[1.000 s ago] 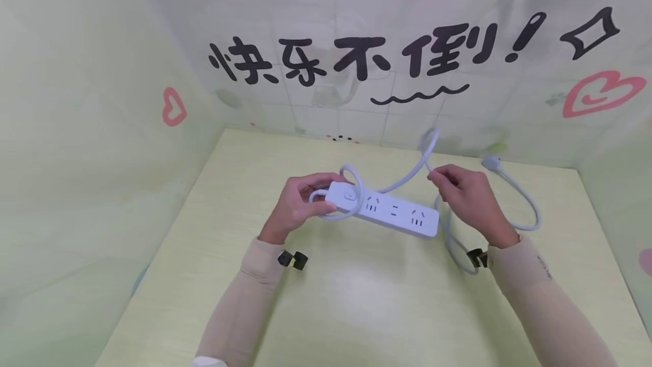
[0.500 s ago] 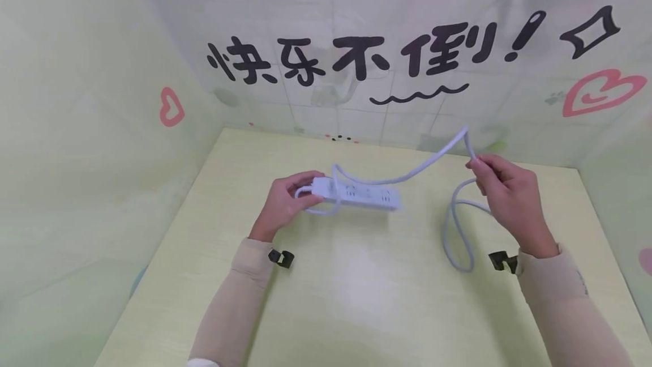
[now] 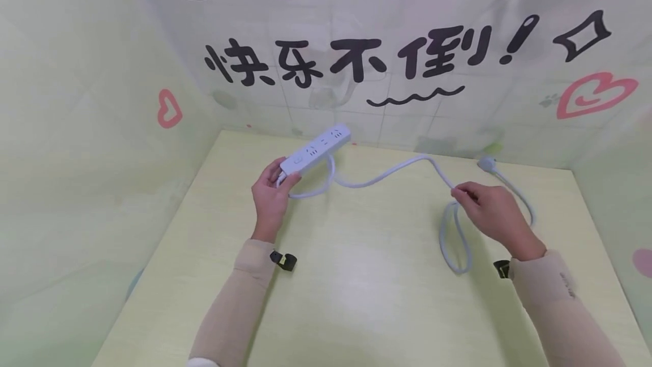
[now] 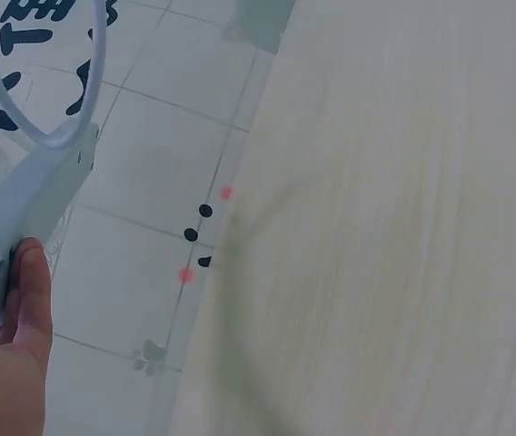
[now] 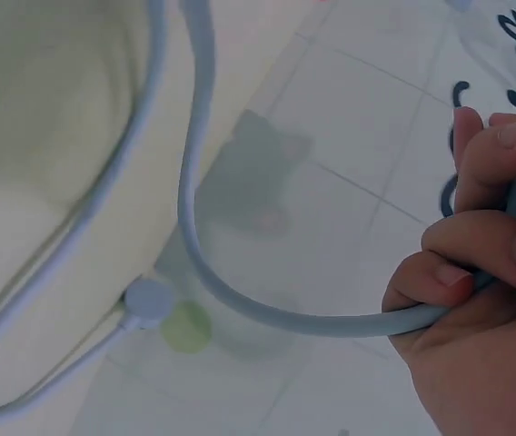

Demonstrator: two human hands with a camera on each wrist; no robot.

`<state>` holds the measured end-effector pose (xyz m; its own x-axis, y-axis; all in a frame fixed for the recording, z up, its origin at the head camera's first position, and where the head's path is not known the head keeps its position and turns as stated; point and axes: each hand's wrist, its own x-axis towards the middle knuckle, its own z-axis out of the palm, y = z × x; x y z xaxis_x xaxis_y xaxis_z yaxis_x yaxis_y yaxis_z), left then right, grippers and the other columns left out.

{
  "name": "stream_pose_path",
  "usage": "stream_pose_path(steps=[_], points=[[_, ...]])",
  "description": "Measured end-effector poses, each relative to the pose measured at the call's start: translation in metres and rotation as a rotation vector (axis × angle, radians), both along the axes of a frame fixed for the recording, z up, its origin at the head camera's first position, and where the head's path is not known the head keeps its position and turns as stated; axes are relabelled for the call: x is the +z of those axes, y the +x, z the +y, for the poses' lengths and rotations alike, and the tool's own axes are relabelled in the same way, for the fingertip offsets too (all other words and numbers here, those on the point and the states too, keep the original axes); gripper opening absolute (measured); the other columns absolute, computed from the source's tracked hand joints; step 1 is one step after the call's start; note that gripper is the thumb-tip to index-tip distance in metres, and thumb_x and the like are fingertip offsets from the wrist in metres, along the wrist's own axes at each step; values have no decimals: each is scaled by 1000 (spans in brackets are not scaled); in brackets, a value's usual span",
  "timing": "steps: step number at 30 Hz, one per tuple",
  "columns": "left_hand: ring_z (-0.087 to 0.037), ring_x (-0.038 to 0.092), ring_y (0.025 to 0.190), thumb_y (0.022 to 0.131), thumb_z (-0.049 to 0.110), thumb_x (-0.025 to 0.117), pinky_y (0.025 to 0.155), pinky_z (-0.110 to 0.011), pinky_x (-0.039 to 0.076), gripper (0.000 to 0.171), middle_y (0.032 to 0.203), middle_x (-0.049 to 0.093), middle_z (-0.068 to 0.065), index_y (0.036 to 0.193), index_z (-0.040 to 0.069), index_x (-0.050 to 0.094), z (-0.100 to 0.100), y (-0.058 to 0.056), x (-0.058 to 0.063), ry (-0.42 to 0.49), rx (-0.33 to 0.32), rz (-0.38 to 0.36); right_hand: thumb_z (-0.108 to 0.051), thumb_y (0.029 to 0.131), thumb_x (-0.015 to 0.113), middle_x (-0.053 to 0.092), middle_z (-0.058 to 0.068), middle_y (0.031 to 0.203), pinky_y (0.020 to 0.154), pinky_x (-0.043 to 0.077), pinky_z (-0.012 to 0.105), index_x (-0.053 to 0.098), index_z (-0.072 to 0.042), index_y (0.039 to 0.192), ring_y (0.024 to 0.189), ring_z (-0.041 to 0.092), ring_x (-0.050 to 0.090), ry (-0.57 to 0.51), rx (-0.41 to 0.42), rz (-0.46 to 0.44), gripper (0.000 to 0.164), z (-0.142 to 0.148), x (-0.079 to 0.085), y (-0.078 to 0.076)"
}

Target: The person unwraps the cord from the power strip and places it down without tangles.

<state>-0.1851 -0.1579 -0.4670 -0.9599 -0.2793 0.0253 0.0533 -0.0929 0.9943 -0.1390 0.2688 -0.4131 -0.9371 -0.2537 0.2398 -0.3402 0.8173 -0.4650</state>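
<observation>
My left hand (image 3: pixel 271 197) grips the cord end of a white power strip (image 3: pixel 317 149), which tilts up and to the right with its sockets and switch facing me. From that end the white cord (image 3: pixel 364 184) loops below the strip and runs across to my right hand (image 3: pixel 491 214), whose fingers curl round it. In the right wrist view the cord (image 5: pixel 331 324) passes into the curled fingers (image 5: pixel 467 245). The left wrist view catches the underside of the strip (image 4: pixel 35 195) against the fingers. Past my right hand lies the cord's plug (image 3: pixel 487 164) on the table.
A pale wood-look table (image 3: pixel 351 299) lies under both hands. A printed white curtain (image 3: pixel 285 101) with dark lettering stands along its back edge, and pale sheets flank both sides. A slack cord loop (image 3: pixel 455 242) hangs below my right hand.
My left hand has moved left and turned the strip from sloping down rightward to pointing up rightward. My right hand moved right along with the cord, then slightly back down, stretching the cord between the hands.
</observation>
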Motion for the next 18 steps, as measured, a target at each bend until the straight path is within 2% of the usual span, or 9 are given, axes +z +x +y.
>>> stream_pose_path(steps=[3, 5, 9, 12, 14, 18], points=[[-26, 61, 131, 86, 1, 78, 99, -23, 55, 52, 142, 63, -18, 135, 2, 60, 1, 2, -3, 3, -32, 7, -25, 105, 56, 49, -4, 59, 55, 32, 25, 75, -4, 107, 51, 6, 35, 71, 10, -131, 28, 1, -16, -3], [-25, 62, 129, 86, 0, 78, 99, -23, 55, 51, 141, 63, -19, 135, 1, 60, 3, 3, -5, 16, -74, 14, -26, 106, 55, 47, -4, 58, 54, 31, 26, 74, -3, 109, 51, 9, 35, 115, 13, -173, 30, 2, -25, -5], [-18, 64, 125, 86, -2, 77, 98, -22, 55, 52, 141, 63, -19, 135, 1, 60, 6, 6, -8, 20, -197, 6, -23, 103, 60, 57, -3, 59, 53, 34, 28, 75, -2, 105, 52, 11, 40, 189, 25, -130, 25, -1, -40, -9], [-16, 65, 123, 85, -2, 77, 99, -22, 55, 53, 141, 62, -20, 136, 0, 59, 9, 8, -10, -9, -302, 1, -20, 100, 65, 61, -2, 59, 53, 41, 31, 73, -1, 104, 51, 11, 47, 241, 23, -98, 21, -6, -45, -12], [-16, 66, 122, 85, -1, 78, 99, -23, 55, 54, 140, 63, -20, 136, 0, 59, 10, 10, -12, -31, -356, -4, -20, 99, 65, 61, -1, 58, 55, 44, 34, 72, -1, 106, 51, 12, 49, 271, 17, -112, 21, -9, -48, -13], [-14, 66, 121, 85, 2, 79, 98, -22, 55, 52, 137, 66, -15, 134, 5, 62, 9, 13, -17, -58, -409, -31, -19, 99, 64, 60, 1, 57, 52, 43, 35, 68, 0, 108, 50, 15, 50, 302, -8, -167, 22, -14, -50, -14]])
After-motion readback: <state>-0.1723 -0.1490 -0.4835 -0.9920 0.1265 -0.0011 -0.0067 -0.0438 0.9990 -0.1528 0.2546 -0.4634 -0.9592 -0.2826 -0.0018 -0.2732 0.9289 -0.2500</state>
